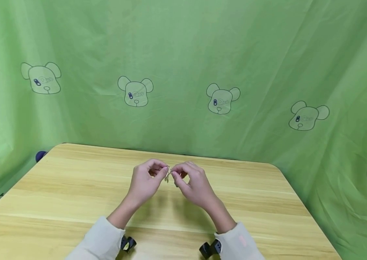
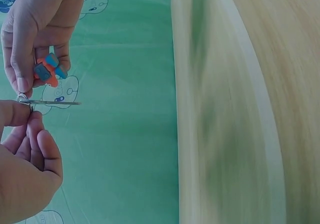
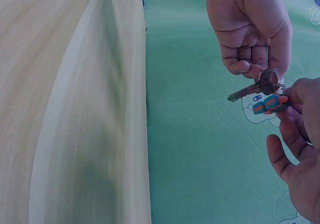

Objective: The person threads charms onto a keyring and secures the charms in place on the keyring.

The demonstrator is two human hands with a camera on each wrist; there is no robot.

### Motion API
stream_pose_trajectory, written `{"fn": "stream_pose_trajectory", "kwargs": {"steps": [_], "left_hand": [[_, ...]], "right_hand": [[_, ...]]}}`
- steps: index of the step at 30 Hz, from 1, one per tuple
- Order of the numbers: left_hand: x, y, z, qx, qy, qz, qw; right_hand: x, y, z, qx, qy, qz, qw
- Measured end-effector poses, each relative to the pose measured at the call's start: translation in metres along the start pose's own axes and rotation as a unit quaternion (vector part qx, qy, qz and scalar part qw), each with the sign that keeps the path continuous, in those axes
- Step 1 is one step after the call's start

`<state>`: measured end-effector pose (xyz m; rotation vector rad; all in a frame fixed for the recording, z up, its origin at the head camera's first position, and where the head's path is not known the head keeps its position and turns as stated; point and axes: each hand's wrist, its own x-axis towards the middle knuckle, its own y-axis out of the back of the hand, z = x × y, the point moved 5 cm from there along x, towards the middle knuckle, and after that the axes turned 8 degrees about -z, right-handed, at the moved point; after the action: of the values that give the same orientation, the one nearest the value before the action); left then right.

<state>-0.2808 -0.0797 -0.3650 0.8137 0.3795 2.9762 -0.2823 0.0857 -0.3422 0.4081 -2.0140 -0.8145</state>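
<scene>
Green bear-print cloth [image 1: 183, 54] fills the upper frame; wooden table [image 1: 56, 202] spans the lower half. Left hand [image 1: 144, 182] and right hand [image 1: 193, 186] both pinch a key [image 3: 252, 88] with an orange-blue charm [image 3: 270, 104], mid-frame above the table.

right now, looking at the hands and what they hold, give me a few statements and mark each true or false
1. Both hands meet above the wooden table. True.
2. The left hand lies flat and open on the table. False: it is raised, fingers curled, pinching at the key and its ring.
3. A blue and orange charm hangs with the key. True.
4. The right hand is holding a pair of scissors. False: it pinches the key ring by the charm.
5. The backdrop is plain white. False: it is a green cloth printed with bear heads.
</scene>
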Motion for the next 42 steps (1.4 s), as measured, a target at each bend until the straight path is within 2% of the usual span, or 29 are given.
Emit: {"fn": "stream_pose_trajectory", "kwargs": {"steps": [4, 12, 20, 25, 32, 38, 42], "left_hand": [[-0.0001, -0.0017, 0.0015, -0.014, 0.006, -0.011, 0.9998], [-0.0003, -0.0031, 0.0015, -0.001, 0.012, -0.038, 0.9992], [-0.0002, -0.0016, 0.0023, -0.001, 0.004, -0.037, 0.9993], [0.0005, -0.0019, 0.0010, 0.001, 0.014, -0.044, 0.9989], [0.0000, -0.0005, 0.0031, -0.009, 0.022, -0.032, 0.9992], [-0.0002, -0.0035, 0.0011, -0.027, 0.031, -0.055, 0.9977], [-0.0008, -0.0048, 0.0023, -0.013, 0.031, -0.067, 0.9972]], "right_hand": [[0.0000, 0.0003, 0.0007, -0.001, 0.006, 0.002, 1.000], [0.0013, 0.0034, 0.0017, -0.011, 0.000, 0.007, 1.000], [0.0027, 0.0044, 0.0014, -0.009, 0.005, 0.005, 1.000], [0.0021, 0.0042, 0.0013, -0.012, 0.009, 0.009, 1.000], [0.0006, 0.0027, 0.0020, -0.008, 0.006, 0.004, 1.000], [-0.0003, 0.0041, 0.0013, -0.010, 0.000, 0.005, 1.000], [-0.0005, 0.0044, 0.0015, -0.010, -0.005, 0.005, 1.000]]}}
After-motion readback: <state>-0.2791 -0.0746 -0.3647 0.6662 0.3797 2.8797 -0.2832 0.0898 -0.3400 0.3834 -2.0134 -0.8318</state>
